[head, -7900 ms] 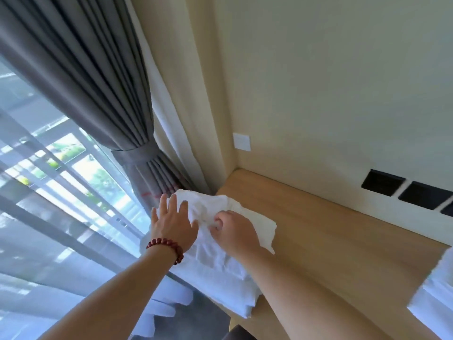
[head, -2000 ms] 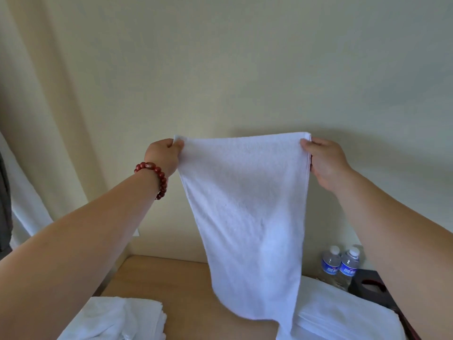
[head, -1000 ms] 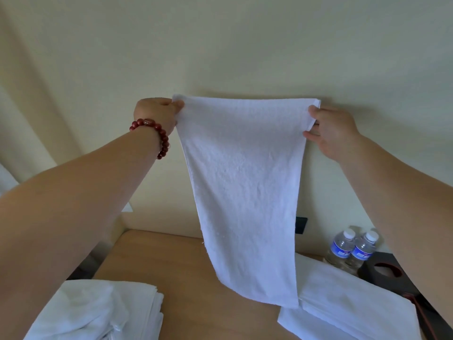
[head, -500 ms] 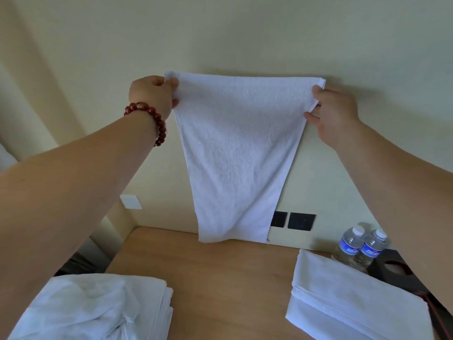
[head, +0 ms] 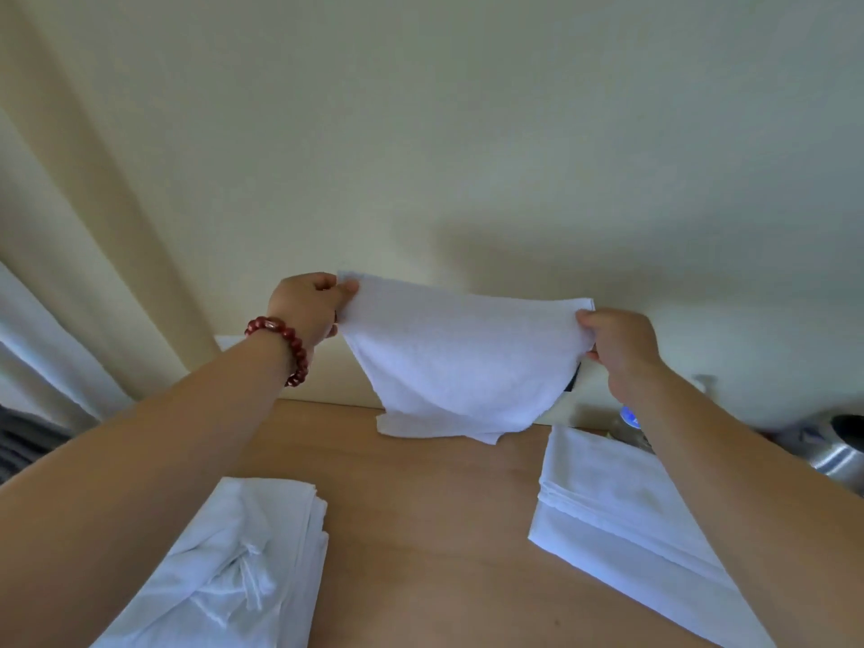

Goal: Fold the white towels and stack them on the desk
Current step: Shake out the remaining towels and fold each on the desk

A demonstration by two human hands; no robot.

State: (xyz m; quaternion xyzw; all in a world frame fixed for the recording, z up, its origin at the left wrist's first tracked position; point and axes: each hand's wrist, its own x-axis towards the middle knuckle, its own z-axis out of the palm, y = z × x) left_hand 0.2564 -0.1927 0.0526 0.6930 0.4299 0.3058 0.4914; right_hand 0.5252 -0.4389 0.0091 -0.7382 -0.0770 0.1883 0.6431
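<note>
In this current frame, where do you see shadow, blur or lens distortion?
Head view: the held white terry towel throws a soft shadow on the cream wall up and right; the metal kettle at the right edge is smeared; the wide-angle lens stretches both forearms.

We find no text, brand, number or sign that we can read; the bottle (head: 626,420) behind the right forearm shows only a blurred blue label.
</note>
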